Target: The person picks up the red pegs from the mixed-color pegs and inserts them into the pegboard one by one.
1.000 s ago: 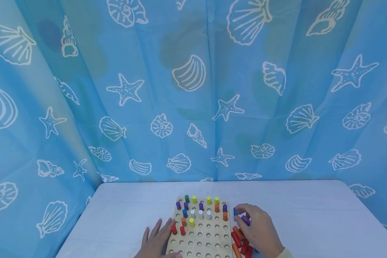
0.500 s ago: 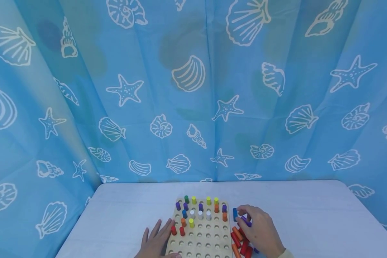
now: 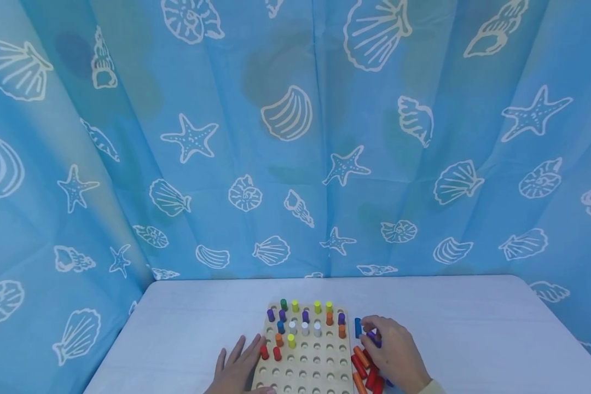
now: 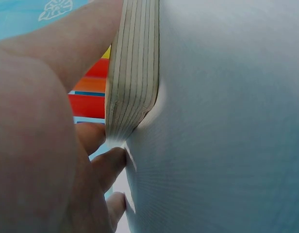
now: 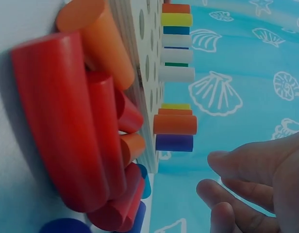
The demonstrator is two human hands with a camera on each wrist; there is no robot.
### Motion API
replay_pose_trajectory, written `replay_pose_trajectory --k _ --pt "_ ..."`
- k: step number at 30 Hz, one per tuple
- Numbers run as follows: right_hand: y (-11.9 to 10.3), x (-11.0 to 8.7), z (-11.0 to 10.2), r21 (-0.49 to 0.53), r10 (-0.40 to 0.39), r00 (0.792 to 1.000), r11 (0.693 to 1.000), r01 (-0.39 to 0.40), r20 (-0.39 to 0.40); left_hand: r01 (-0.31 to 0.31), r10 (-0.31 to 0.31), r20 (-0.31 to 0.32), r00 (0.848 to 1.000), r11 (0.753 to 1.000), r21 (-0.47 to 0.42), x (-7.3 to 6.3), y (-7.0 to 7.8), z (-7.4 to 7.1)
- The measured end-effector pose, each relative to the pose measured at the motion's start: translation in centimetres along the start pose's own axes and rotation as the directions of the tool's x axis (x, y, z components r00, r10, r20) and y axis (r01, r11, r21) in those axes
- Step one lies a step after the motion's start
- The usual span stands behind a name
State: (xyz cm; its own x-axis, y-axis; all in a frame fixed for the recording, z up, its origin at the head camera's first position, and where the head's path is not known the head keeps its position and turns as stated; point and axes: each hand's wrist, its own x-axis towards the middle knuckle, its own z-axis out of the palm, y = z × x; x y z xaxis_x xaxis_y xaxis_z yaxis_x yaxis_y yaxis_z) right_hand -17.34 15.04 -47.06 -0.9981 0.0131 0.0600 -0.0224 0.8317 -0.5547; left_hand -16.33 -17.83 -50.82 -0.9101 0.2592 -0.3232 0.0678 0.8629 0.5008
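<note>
My left hand [image 3: 236, 372] rests along the left edge of a wooden pegboard [image 3: 310, 367], its fingers spread. In the left wrist view the fingers [image 4: 108, 167] lie beside the board's layered edge [image 4: 135, 58]. To the right of the board, my right hand [image 3: 394, 350] hovers over loose pegs. Its thumb and fingertips stand apart near a blue peg [image 3: 358, 328], and a purple peg [image 3: 374, 339] shows between them, partly hidden. The right wrist view shows nothing between the thumb and the loosely bent fingers [image 5: 249, 162].
Red pegs [image 3: 372, 377] and orange pegs [image 3: 359, 383] lie heaped at the board's right side. Yellow, white, purple, orange and other pegs stand in the far rows; two red pegs [image 3: 277, 354] stand near the left edge. A shell-printed curtain [image 3: 295, 164] hangs behind the table.
A second ago the blue peg was at my right fingertips, mostly covered; now it shows fully on the table with the fingertips beside it. My left hand stays in place.
</note>
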Motion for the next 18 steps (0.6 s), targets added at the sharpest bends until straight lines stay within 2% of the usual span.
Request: replay_pose_trajectory --k 12,18 --pt "0.16 0.63 0.56 -0.03 0.035 0.998 0.999 -0.034 0.051 0.026 -0.026 -0.006 1.0 0.999 0.038 0.22 0.21 0.11" --pt "0.54 0.74 0.99 -0.048 0.011 0.999 0.999 -0.008 0.046 0.025 -0.024 -0.005 1.0 0.999 0.035 0.25 0.12 0.15"
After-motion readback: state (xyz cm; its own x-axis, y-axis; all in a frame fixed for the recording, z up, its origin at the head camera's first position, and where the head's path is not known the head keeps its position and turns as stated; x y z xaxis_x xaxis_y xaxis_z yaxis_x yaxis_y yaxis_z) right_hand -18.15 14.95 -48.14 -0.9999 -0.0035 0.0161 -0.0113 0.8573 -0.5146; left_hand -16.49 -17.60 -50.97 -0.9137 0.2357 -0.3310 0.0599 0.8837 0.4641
